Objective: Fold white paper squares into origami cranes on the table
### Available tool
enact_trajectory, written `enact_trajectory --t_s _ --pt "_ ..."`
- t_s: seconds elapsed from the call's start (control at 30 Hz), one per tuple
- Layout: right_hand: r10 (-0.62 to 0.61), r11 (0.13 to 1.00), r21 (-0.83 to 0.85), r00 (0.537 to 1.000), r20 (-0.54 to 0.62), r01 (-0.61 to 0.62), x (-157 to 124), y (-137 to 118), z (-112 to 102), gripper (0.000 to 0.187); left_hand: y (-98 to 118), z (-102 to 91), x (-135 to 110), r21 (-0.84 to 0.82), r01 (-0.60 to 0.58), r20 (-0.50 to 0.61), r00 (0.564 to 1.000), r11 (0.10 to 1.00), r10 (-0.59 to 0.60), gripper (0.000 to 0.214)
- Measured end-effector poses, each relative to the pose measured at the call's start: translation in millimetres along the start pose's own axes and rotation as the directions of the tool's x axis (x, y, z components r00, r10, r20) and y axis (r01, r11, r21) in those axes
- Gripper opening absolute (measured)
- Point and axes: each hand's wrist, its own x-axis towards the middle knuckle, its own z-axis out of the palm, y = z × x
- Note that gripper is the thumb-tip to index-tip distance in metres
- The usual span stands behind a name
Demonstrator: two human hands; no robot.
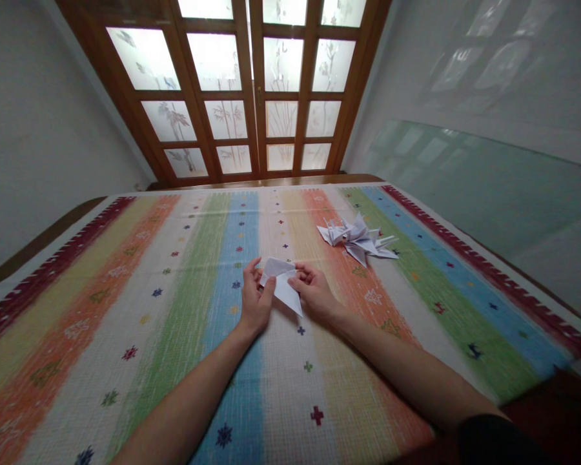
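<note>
Between my two hands is a folded sheet of white paper (283,287), held just above the middle of the tablecloth. One of its corners points down towards me, and a folded flap lies across its top. My left hand (257,294) grips the left edge, thumb on the face and fingers behind. On the right edge, my right hand (314,290) pinches the paper between thumb and curled fingers. Beyond it to the right sits a cluster of white folded paper cranes (361,239), with pointed wings and thin necks or tails overlapping.
A striped, patterned tablecloth (174,310) covers the table, whose wooden edge (39,239) shows at the left. Wooden doors (256,97) with frosted panes stand behind the far edge. A glass panel (489,187) leans along the right wall.
</note>
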Motion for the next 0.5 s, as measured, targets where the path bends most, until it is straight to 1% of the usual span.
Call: enact_trajectory --t_s 0.03,0.1,0.13,0.2,0.27,0.33,0.4,0.5 --pt "0.008 1.0 0.023 1.0 -0.027 -0.008 1.6 0.0 -0.9 0.041 0.4 -1.0 0.6 0.025 -0.067 0.019 0.998 0.997 0.067 0.054" --pt "0.013 0.998 0.057 0.998 -0.066 -0.009 4.0 -1.1 -2.7 0.044 2.0 -3.1 1.6 0.101 -0.192 0.114 0.977 0.976 0.181 0.06" --pt "0.014 0.997 0.073 0.997 -0.074 -0.009 4.6 -2.0 -3.3 0.044 2.9 -4.1 1.9 0.137 -0.235 0.174 0.962 0.962 0.21 0.057" --pt "0.026 0.995 0.101 0.998 -0.055 -0.02 4.8 -3.7 -3.7 0.042 4.0 -5.6 2.1 0.176 -0.279 0.27 0.936 0.944 0.226 0.047" --pt "0.048 0.992 0.12 0.999 -0.018 -0.045 4.1 -4.8 -3.2 0.039 3.9 -6.6 1.9 0.183 -0.291 0.317 0.922 0.939 0.224 0.043" --pt "0.071 0.99 0.126 0.997 0.0 -0.071 3.4 -5.1 -2.3 0.039 2.6 -6.9 1.6 0.187 -0.294 0.329 0.918 0.937 0.222 0.047" --pt "0.081 0.989 0.125 0.997 -0.004 -0.08 3.6 -4.9 -1.3 0.04 1.1 -6.6 1.5 0.202 -0.276 0.31 0.928 0.94 0.206 0.048" --pt "0.059 0.988 0.146 0.998 0.008 -0.06 5.0 -4.8 -0.2 0.045 -0.9 -5.3 2.1 0.214 -0.222 0.267 0.95 0.951 0.162 0.038"
